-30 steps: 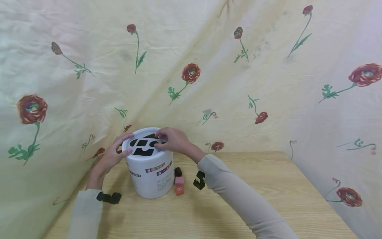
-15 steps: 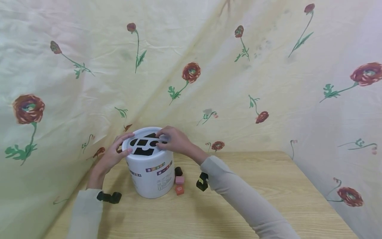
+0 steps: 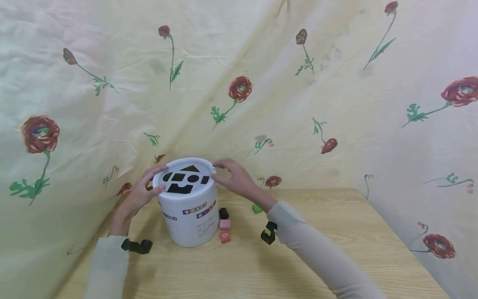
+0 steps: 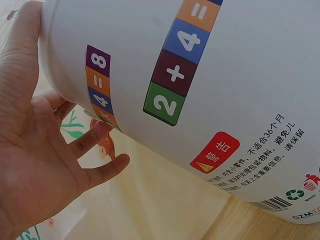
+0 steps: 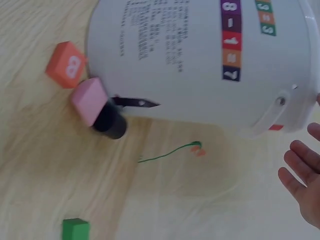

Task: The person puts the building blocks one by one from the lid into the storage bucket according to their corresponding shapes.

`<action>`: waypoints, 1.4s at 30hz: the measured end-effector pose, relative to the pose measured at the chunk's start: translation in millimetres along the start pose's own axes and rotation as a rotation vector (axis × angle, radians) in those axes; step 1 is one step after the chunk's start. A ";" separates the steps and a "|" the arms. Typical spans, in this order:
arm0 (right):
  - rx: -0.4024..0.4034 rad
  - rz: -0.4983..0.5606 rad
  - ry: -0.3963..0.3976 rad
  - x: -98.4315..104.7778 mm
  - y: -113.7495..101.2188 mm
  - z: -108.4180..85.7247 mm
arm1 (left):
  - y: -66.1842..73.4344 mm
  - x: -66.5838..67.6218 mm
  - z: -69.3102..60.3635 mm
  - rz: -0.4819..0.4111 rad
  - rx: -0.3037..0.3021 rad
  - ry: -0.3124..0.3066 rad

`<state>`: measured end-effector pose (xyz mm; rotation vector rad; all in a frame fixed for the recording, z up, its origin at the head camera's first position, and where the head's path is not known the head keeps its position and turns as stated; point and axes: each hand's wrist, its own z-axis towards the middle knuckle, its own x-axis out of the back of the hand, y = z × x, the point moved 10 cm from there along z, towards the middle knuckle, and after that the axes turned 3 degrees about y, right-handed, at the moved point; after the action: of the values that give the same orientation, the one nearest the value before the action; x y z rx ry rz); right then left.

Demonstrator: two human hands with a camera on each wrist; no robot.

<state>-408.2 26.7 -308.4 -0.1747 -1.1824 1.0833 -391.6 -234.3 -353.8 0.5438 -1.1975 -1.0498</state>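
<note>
A white bucket (image 3: pixel 188 214) was stood upright on the left part of the surface (image 3: pixel 298 249), near a floral cloth (image 3: pixel 317 104). Its wall was decorated with coloured sums (image 4: pixel 175 73), a red label (image 4: pixel 215 151) and small dark lettering. Dark openings (image 3: pixel 178 177) were cut into the sunken lid (image 3: pixel 205 170), among them a triangle, a circle, some four-sided shapes and a wide one with a notched edge.

The wall was smooth and evenly rounded, and a white handle (image 5: pixel 272 115) was fixed near the rim by a small pin. The surface was marked with pale wood grain, and the cloth was softly creased. A rounded black block (image 3: pixel 223 213), a pink block (image 3: pixel 225 224) and a red block (image 3: pixel 225 237) were lined up just beside the base. A green block (image 3: pixel 257 208) was set farther off, partly covered by the right forearm.

The rim was spanned on one side by the left hand (image 3: pixel 143 189), its thumb and fingers spread well apart and rested against it. The right hand (image 3: pixel 239 176) was placed at the opposite edge, its fingers loosely bent and parted from the thumb; whether the rim was touched could not be told.
</note>
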 end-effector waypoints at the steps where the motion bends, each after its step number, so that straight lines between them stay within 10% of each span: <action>1: -0.005 0.013 0.001 0.5 4.0 -2.2 | -0.2 0.0 0.0 -0.004 0.002 -0.001; 42: -0.001 -0.154 -0.459 -95.0 73.7 -79.0 | 3.2 1.0 -0.5 -0.011 0.023 -0.012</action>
<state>-384.9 25.2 -450.4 0.1731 -1.5780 1.0138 -390.0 -233.9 -350.9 0.5630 -1.2196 -1.0517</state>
